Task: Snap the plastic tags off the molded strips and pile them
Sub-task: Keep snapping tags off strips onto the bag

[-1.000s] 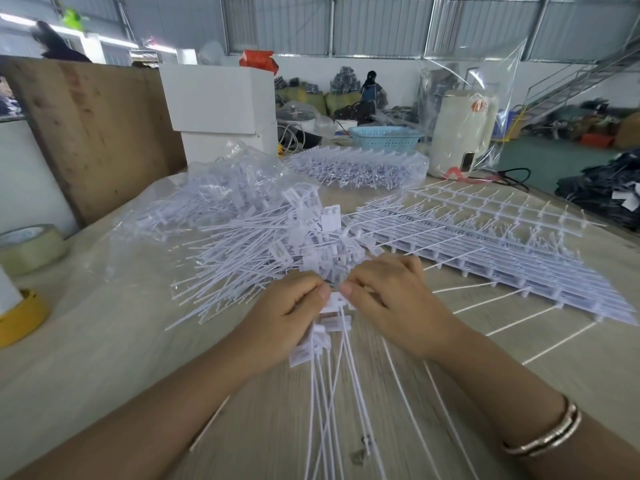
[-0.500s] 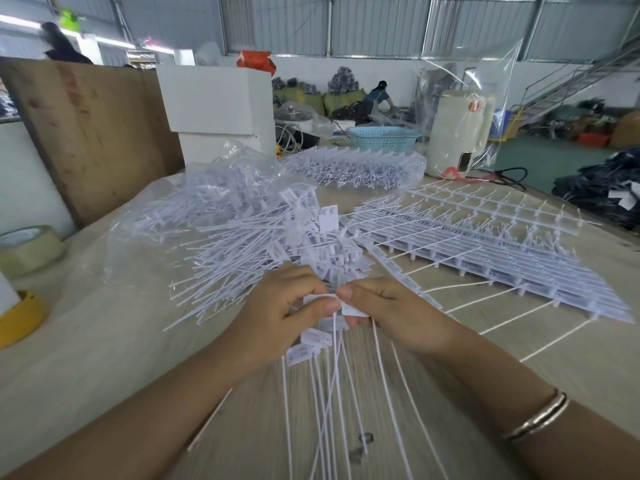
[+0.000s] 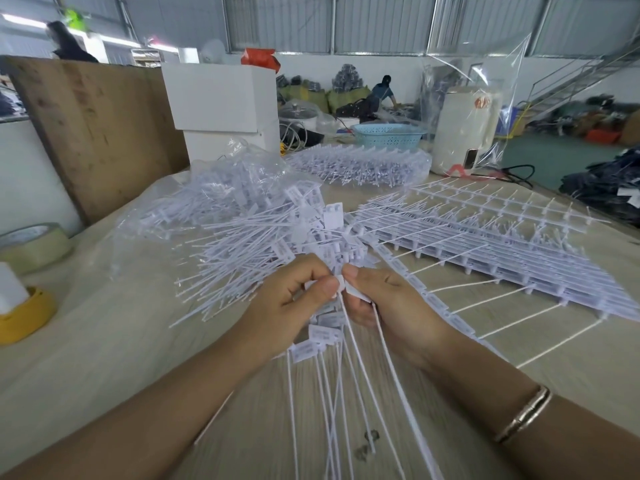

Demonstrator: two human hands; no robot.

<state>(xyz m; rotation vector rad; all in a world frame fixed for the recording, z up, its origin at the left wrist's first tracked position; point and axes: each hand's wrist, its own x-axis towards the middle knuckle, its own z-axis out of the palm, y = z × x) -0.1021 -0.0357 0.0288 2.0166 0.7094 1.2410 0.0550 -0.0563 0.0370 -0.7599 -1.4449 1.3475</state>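
White plastic tag [image 3: 341, 284] pinched between left hand [image 3: 294, 306] and right hand [image 3: 391, 306]; fingers curled, tails trailing down.

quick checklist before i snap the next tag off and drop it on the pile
1. Left hand grips the bunch of tags: ok.
2. Right hand pinches the tag head beside the left thumb: ok.
3. Whether this tag has already snapped free: cannot tell, fingers cover the joint.
4. Pile of loose tags sits just beyond the hands: ok.
5. Unbroken molded strips wait at right: ok.
6. Tails lie uncrossed: not ok, they cross below the hands.
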